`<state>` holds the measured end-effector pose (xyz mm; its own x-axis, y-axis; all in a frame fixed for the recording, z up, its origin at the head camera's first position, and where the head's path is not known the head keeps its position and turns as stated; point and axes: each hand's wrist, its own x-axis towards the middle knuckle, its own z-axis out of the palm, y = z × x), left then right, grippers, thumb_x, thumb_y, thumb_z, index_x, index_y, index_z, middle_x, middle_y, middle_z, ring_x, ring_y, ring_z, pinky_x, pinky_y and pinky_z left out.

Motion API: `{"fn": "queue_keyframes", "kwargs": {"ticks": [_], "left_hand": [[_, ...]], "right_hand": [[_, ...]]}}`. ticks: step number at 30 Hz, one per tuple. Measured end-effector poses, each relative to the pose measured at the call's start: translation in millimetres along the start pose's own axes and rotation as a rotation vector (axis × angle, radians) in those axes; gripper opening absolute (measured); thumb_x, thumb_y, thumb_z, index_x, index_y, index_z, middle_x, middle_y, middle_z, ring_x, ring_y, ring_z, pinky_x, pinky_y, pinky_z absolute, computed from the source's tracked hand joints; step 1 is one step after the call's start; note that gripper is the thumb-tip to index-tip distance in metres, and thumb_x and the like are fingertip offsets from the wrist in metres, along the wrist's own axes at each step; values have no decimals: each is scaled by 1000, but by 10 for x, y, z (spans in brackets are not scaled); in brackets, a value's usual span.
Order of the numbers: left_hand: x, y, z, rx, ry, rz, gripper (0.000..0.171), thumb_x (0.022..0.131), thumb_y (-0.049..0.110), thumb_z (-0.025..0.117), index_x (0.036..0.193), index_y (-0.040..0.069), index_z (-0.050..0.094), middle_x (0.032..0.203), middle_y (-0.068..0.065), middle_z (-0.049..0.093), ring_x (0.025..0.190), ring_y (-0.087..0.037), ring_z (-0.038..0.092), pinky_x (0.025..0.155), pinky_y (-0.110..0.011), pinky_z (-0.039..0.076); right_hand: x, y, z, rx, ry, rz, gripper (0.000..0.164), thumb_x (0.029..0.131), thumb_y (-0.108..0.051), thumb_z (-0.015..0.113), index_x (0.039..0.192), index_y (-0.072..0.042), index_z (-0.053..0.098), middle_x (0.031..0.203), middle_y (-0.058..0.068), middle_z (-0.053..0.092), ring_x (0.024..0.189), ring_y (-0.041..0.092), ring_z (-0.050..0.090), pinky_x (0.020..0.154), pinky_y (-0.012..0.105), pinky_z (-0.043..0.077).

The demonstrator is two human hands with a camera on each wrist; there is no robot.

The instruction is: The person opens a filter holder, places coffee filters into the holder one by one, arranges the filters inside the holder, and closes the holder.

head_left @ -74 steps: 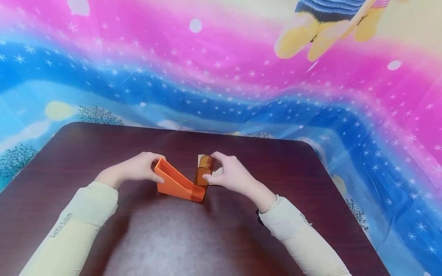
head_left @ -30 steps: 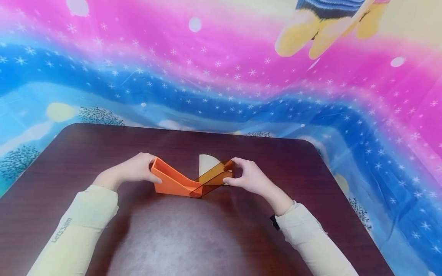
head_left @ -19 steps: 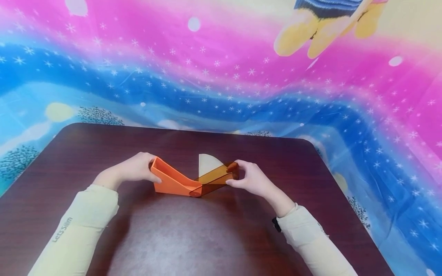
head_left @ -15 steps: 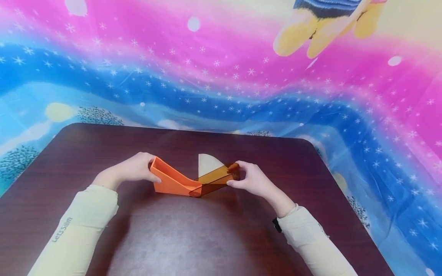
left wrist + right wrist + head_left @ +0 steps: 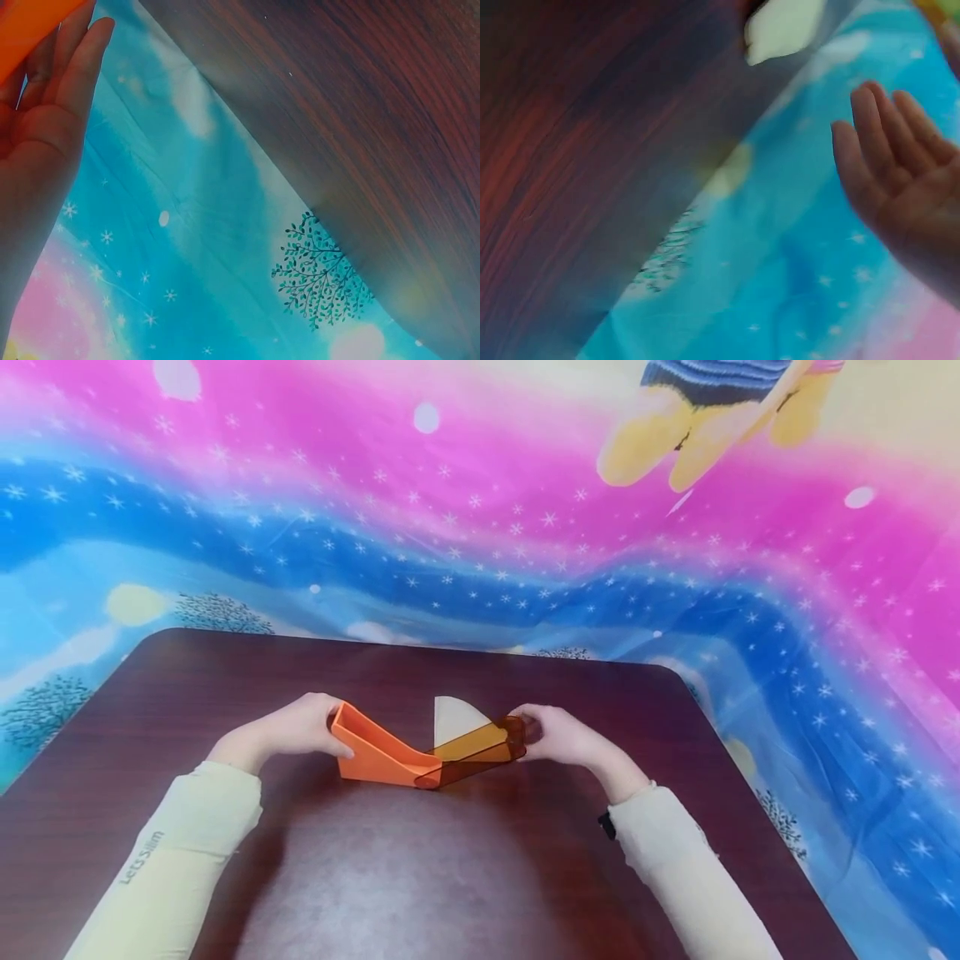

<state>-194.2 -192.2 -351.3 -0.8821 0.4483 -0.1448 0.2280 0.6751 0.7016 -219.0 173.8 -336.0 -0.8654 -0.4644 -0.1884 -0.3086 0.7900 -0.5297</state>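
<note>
At the bench [image 5: 390,877], the orange box [image 5: 378,760] is held by its tall end between thumb and fingers of the left grip [image 5: 300,727]. From the box's low end, the long amber lid [image 5: 474,758] is sloped up and away, its tip pinched by the nearer right grip [image 5: 564,737]. Beyond the box, a pale piece [image 5: 454,720] is seen.

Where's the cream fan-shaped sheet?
Near centre in the head view: the cream fan-shaped sheet lies on the dark brown table, partly behind the translucent amber lid, beyond the right end of the orange tapered box.
</note>
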Motion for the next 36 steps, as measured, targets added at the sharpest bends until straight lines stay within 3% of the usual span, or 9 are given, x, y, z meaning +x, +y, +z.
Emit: {"fn": "queue_keyframes", "kwargs": {"ticks": [4,8,11,14,19,25,28,31,36], "left_hand": [[-12,22,-1,1,10,-10,38,72,18,77,105,3,64,92,-4,69,79,-14,61,77,-36,54],[1,22,35,-3,9,-15,38,72,18,77,105,3,64,93,-4,69,79,-14,61,77,-37,54],[16,14,65,-10,5,-15,38,72,17,77,105,3,64,92,-4,69,79,-14,61,77,-36,53],[22,9,71,-11,9,-13,38,71,17,77,104,3,64,92,-4,69,79,-14,61,77,-36,53],[11,-3,43,1,25,-13,38,71,18,78,104,4,64,92,-3,69,79,-14,61,77,-36,53],[1,-16,35,-18,26,-22,39,71,18,78,105,4,64,93,-4,69,79,-14,61,78,-36,54],[4,-10,39,-26,28,-20,38,71,17,78,104,4,64,93,-4,69,79,-14,61,78,-36,54],[3,-4,41,-30,30,-15,37,71,16,78,103,3,65,92,-4,69,79,-14,61,77,-36,53],[-5,-2,36,-38,30,-17,37,71,15,77,104,3,65,92,-4,69,79,-14,61,78,-37,53]], "right_hand": [[321,75,73,-69,68,119,29,84,-4,62,112,0,61,106,17,64,98,28,59,86,37,51],[567,121,246,-141,87,242,29,87,-20,62,109,-1,63,110,16,65,101,27,60,88,39,50],[686,165,365,-160,83,325,34,84,-35,65,100,-5,64,101,9,66,91,22,60,78,36,50],[749,180,430,-120,79,369,28,80,-36,67,75,-10,59,74,1,58,71,17,53,61,30,44],[819,198,454,48,68,370,42,77,-28,70,48,-14,44,48,-4,33,49,14,35,45,25,32],[966,449,433,207,71,369,26,77,-7,64,56,-9,50,53,1,40,52,18,38,50,28,39],[908,459,395,165,121,347,8,78,-4,63,70,-2,63,69,10,59,68,24,54,61,32,50],[776,370,336,97,174,346,7,80,-5,63,81,0,68,85,13,67,80,26,60,69,33,53],[716,371,270,-9,217,361,13,85,-14,62,84,-5,72,89,9,70,74,20,61,64,30,49]]}}
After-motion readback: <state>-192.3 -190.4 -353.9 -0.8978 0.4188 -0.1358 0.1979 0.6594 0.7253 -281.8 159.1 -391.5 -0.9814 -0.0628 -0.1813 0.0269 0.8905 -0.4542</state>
